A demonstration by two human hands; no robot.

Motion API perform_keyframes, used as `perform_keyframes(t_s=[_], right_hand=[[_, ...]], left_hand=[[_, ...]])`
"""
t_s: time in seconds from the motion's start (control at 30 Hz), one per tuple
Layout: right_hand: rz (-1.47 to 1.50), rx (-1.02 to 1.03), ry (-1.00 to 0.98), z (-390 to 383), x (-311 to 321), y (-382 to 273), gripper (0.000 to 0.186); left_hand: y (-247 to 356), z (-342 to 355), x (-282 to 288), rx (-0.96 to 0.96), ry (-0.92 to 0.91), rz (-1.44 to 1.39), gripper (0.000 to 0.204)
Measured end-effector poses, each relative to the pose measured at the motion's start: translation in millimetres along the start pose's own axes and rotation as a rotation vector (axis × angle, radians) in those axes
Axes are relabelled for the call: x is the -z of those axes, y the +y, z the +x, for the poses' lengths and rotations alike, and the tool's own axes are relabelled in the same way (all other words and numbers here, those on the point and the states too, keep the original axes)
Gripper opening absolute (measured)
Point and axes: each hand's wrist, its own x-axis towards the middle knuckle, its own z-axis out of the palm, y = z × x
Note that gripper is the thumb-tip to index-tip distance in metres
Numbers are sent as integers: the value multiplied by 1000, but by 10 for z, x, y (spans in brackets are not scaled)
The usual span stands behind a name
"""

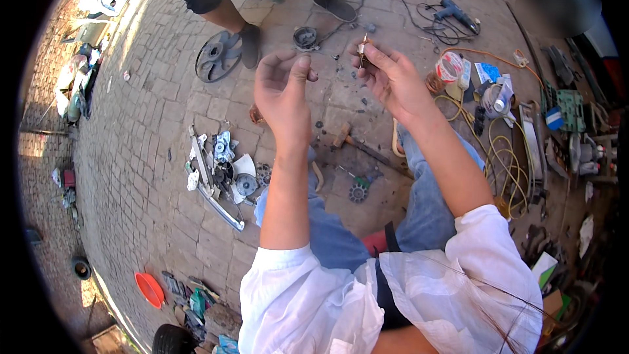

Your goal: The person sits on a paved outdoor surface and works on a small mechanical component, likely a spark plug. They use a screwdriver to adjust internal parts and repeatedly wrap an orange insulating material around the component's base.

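- Small rotor-like part [362,51], at 1 o'clock: slim, nearly upright, pale shaft tip above a silvery and dark body; the right hand [396,88] pinches it between thumb and fingers.
- Left hand [283,95], at 11 o'clock: fingers half curled, thumb apart from them.
- Hammer [365,149], near the centre, between the knees.
- Metal parts [219,174], heaped at 9 o'clock.
- Orange basin [150,290], at 8 o'clock; contents cannot be made out.
- Round dark housing [305,38], at 12 o'clock; its inside is too small to tell.
- Blue power tool [457,14], between 1 and 2 o'clock.
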Motion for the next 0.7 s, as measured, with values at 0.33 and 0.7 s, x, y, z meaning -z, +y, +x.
perform_keyframes(t_s=[0.33, 0.7], right_hand=[[72, -34, 34, -40, -26, -10, 18], [-14, -107, 96, -41, -68, 92, 14]], left_hand=[[-43, -59, -73, 335, -219, -43, 33], [-35, -105, -147, 166, -172, -128, 21]])
